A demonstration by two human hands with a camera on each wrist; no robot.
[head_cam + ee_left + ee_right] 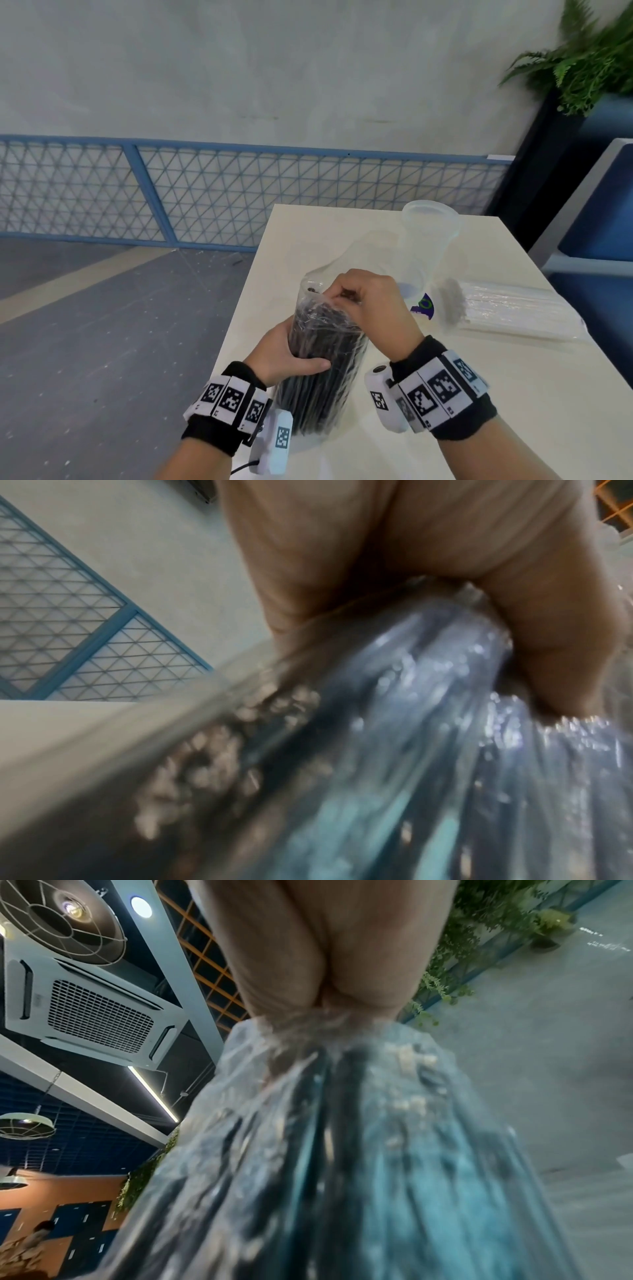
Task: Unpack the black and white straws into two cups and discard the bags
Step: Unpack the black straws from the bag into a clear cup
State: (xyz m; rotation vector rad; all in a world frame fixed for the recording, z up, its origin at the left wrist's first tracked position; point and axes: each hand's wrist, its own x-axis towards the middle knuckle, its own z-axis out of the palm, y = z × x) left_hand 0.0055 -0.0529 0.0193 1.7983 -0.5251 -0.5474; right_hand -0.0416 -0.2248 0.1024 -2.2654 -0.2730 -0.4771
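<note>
A clear bag of black straws (320,363) stands upright at the near left of the cream table (479,394). My left hand (291,356) is wrapped round its middle, thumb across the front. My right hand (359,298) pinches the bag's crumpled top. Close up, the bag (394,750) fills the left wrist view under my left hand (377,574); in the right wrist view my right hand (325,974) pinches the bag's gathered top (342,1150). A clear plastic cup (426,240) stands behind. A bag of white straws (507,313) lies at the right.
The table's left edge drops to grey floor (85,342) right beside my left hand. A blue mesh fence (205,192) runs behind. A blue seat (599,222) and a potted fern (582,58) stand at the right. A small purple and green label (424,306) lies by the cup.
</note>
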